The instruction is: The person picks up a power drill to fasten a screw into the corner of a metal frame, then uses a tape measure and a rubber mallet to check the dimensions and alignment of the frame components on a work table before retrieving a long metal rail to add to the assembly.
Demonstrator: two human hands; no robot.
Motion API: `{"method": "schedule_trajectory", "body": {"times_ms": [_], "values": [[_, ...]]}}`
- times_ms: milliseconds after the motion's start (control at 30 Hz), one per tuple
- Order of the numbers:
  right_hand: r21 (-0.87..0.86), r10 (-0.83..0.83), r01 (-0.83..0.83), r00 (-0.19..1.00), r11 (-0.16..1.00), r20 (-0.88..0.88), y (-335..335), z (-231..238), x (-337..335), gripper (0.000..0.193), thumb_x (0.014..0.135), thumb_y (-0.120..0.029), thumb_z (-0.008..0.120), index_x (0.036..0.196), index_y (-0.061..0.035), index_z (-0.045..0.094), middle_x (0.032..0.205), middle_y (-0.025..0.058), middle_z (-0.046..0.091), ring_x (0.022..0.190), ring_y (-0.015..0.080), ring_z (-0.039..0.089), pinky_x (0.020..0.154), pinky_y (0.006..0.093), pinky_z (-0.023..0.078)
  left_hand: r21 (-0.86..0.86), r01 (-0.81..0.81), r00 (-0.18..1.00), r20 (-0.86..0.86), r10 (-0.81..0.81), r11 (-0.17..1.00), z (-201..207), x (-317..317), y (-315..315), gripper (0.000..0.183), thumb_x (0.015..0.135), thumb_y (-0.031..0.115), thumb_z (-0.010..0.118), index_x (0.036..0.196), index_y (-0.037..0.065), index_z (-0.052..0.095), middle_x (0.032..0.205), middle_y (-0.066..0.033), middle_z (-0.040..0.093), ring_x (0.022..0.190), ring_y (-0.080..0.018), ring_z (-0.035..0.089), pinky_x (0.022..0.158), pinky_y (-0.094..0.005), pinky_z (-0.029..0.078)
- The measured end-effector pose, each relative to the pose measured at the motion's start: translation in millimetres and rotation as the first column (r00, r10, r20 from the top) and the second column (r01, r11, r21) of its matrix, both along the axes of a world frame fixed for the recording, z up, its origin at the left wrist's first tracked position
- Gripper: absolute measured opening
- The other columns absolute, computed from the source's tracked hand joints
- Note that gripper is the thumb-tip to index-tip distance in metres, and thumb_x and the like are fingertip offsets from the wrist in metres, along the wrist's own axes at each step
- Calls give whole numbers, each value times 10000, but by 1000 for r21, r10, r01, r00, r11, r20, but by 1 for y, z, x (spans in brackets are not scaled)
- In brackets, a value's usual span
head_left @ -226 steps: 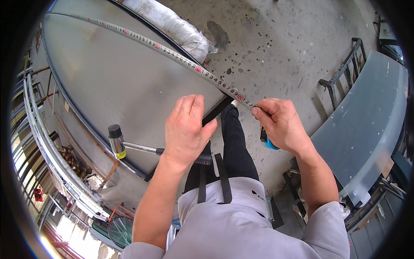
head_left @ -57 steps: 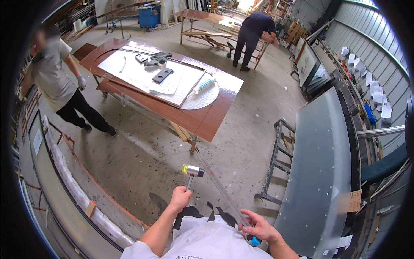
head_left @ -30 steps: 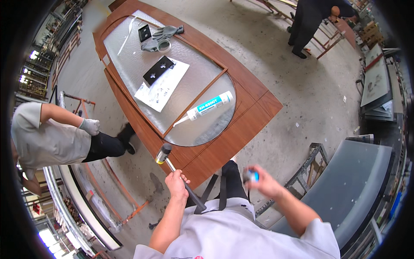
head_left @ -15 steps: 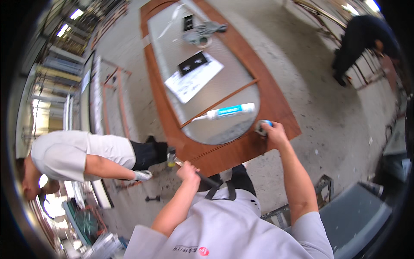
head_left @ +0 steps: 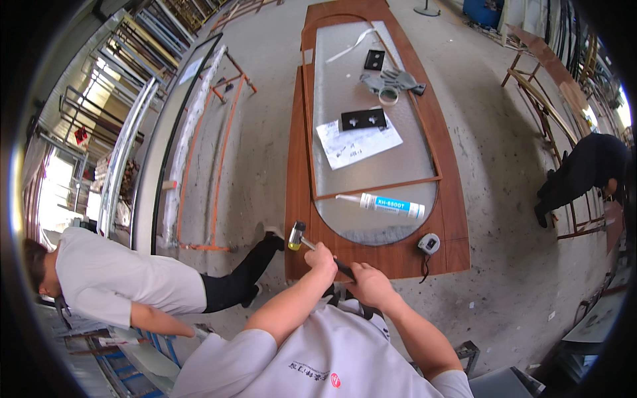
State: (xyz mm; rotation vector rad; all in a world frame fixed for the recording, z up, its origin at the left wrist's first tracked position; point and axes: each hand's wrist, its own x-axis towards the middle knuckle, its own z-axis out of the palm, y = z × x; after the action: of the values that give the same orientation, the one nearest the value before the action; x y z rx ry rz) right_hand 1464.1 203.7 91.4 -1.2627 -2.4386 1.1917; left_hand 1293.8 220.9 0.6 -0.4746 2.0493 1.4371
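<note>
My left hand (head_left: pixel 322 259) is wrapped round the metal shaft of a mallet (head_left: pixel 297 236) with a black and yellow head. Its black grip is in my right hand (head_left: pixel 370 285), close to my waist. The mallet's head hangs over the near left corner of a brown wooden door panel (head_left: pixel 454 219). A silver tape measure (head_left: pixel 429 244) with a black strap lies on the panel's near right part. Beyond my hands, a white and blue sealant cartridge (head_left: pixel 391 206) rests on the textured glass (head_left: pixel 405 159), its nozzle pointing left.
Farther up the glass are a paper sheet (head_left: pixel 355 151), a black plate (head_left: pixel 363 120), grey gloves (head_left: pixel 401 80) and a tape roll (head_left: pixel 388 96). One co-worker (head_left: pixel 126 278) bends close on my left; another (head_left: pixel 590 166) stoops at the right. An orange frame (head_left: pixel 219 179) stands left.
My right hand has let go of the tape measure, leaving it on the panel, and has moved left onto the mallet's grip. My view has turned. The left co-worker's arm and legs have shifted.
</note>
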Motion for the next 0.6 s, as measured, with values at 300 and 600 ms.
{"method": "schedule_trajectory", "body": {"times_ms": [300, 600], "values": [[128, 89, -101, 991, 987, 97, 1, -37, -2, 208, 834, -130, 597, 1016, -41, 552, 903, 151, 672, 854, 335, 670, 742, 443, 540, -7, -29, 1000, 0, 29, 1000, -31, 8, -7, 217, 863, 110, 556, 804, -98, 568, 742, -147, 610, 632, -259, 593, 595, -390, 482], [15, 119, -119, 992, 993, 32, 31, -54, 17, 257, 832, -151, 645, 1054, -47, 567, 967, 181, 645, 901, 374, 638, 784, 476, 508, 93, 102, 992, 65, -108, 990, -56, 6, -12, 125, 856, 76, 604, 770, 11, 542, 678, -55, 543, 537, -166, 513, 501, -309, 452]]}}
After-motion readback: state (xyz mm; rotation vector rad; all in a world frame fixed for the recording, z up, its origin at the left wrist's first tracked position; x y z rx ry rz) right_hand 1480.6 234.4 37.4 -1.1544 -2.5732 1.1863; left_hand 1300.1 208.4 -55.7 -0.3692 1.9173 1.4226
